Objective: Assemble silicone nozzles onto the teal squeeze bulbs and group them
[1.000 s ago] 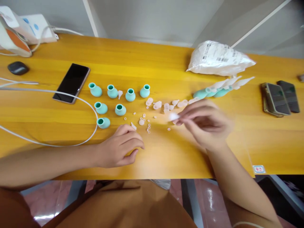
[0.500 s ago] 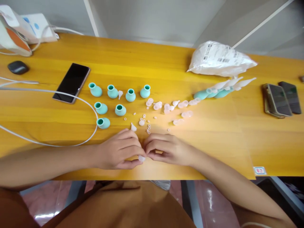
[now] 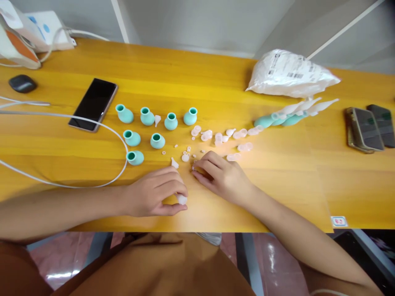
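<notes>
My left hand (image 3: 160, 191) rests near the table's front edge, its thumb and fingers curled round a small translucent white plastic piece (image 3: 182, 199). Its exact kind is partly hidden by the fingers. To the right, my right hand (image 3: 217, 176) has thumb and forefinger pinched at a small translucent ring (image 3: 194, 167) on the table. A white funnel-shaped tip (image 3: 174, 163) lies just beyond my left hand. Close by are several more tiny rings and a round translucent piece (image 3: 185, 157). Several mint-green squeeze bulbs (image 3: 158, 141) with open necks stand or lean farther left.
Pale double-ended plastic parts (image 3: 245, 146) lie right of centre. Assembled green bulbs (image 3: 263, 121) with white tips lie beyond, near a white plastic bag (image 3: 288, 76). A black phone (image 3: 94, 105), white cable (image 3: 117, 135) and mouse (image 3: 23, 84) are left; more phones (image 3: 365, 129) are right.
My right hand has moved away from my left hand, up and to the right, to the tiny rings. The left hand keeps the translucent piece, now more exposed.
</notes>
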Demonstrator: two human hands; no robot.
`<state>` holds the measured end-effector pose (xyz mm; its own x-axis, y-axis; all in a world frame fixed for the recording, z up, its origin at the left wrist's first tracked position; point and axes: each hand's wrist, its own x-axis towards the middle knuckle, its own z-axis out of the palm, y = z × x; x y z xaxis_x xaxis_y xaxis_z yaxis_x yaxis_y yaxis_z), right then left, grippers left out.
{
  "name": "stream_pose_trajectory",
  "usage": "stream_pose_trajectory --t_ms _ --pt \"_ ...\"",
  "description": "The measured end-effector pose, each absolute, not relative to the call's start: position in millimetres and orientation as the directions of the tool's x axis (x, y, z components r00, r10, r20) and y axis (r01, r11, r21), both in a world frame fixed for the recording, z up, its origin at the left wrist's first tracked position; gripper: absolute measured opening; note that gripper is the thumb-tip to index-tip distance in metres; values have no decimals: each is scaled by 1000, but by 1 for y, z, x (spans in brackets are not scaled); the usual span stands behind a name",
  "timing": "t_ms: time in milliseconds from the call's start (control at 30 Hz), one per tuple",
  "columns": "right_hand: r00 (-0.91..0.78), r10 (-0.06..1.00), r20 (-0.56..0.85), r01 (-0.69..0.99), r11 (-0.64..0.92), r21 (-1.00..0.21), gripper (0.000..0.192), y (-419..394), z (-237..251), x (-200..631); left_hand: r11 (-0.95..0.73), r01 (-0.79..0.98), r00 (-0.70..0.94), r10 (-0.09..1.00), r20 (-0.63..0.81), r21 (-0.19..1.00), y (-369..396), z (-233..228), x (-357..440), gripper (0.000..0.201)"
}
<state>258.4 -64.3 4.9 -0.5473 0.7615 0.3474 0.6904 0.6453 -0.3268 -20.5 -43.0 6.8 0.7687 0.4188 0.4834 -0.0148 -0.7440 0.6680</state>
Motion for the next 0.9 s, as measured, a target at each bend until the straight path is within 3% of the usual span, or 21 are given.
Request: stream_pose_trajectory --t_ms 300,533,633,767,900 --pt "-547 774 319 631 632 -450 4 -62 6 258 -750 -8 764 421 488 661 -42 6 -20 15" --pt "-459 815 355 419 550 -723 7 -62 8 259 -720 -11 765 440 469 694 -42 4 -20 15" --pt "-425 856 294 328 448 -832 6 -64 9 259 -713 -10 777 436 455 701 -42 5 -20 14" --pt "-401 908 120 166 201 -965 12 -65 11 259 -709 -8 777 439 451 705 -42 5 -21 15" --pt "-384 923 7 -15 1 -1000 12 -65 13 258 -691 3 784 450 427 723 -42 6 -22 16"
